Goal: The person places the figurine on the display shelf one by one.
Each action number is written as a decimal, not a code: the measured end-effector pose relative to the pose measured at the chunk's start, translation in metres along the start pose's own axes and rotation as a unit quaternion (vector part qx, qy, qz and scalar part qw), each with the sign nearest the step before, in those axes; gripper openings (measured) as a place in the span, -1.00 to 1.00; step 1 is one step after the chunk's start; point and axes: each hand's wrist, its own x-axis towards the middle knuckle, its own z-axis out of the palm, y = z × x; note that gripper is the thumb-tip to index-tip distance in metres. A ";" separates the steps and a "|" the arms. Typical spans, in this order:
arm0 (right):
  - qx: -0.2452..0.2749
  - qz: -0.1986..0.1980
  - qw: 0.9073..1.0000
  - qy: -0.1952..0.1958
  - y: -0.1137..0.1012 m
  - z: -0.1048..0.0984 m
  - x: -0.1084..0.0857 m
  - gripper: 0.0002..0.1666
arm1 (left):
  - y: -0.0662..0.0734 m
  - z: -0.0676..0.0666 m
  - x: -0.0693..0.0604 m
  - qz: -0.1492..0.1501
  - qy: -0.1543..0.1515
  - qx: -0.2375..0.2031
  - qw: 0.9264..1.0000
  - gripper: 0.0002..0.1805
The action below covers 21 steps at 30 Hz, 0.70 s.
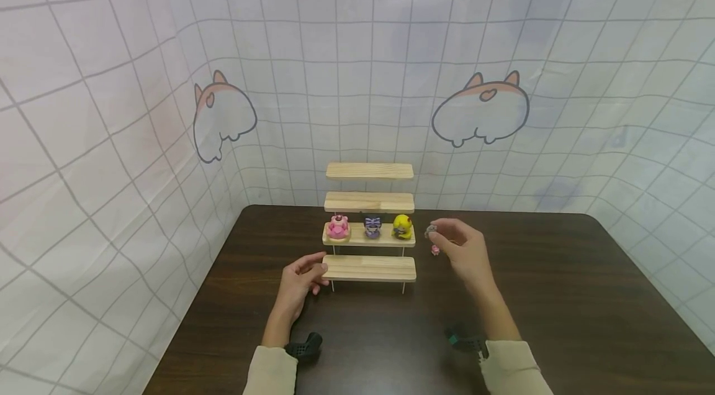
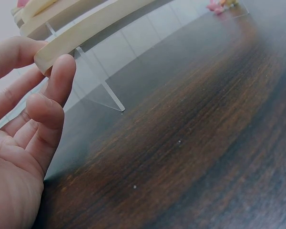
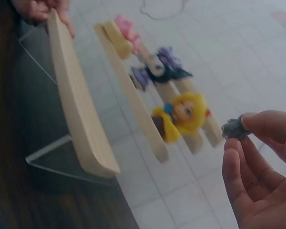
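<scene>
A tiered wooden display stand (image 1: 368, 267) with several shelves on clear supports stands on the table. My left hand (image 1: 301, 283) pinches the left end of its lowest shelf (image 2: 62, 45) between thumb and finger. To the right of the stand, my right hand (image 1: 460, 249) holds a small grey figurine (image 3: 235, 128) between thumb and fingertips, above the table. On the second shelf from the bottom sit a pink figurine (image 1: 337, 228), a purple and dark one (image 1: 372, 227) and a yellow-haired one (image 1: 402, 227).
A small pink figurine (image 1: 435, 250) lies on the dark wooden table (image 1: 558, 295) just below my right hand. The two upper shelves (image 1: 369, 201) are bare. Behind the table hangs a white grid-patterned curtain (image 1: 368, 72) with dog drawings.
</scene>
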 end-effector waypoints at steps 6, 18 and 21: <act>-0.007 -0.007 0.999 -0.034 -0.004 0.019 -0.006 -0.69 | -0.001 0.000 0.000 0.001 -0.001 -0.005 1.000 -0.60; -0.002 -0.009 0.996 -0.084 0.002 0.064 -0.015 -0.76 | -0.001 -0.001 0.002 -0.001 -0.001 -0.005 1.000 -0.59; -0.004 -0.003 0.996 -0.092 0.003 0.079 -0.019 -0.78 | -0.001 -0.001 0.001 -0.003 -0.001 -0.005 1.000 -0.59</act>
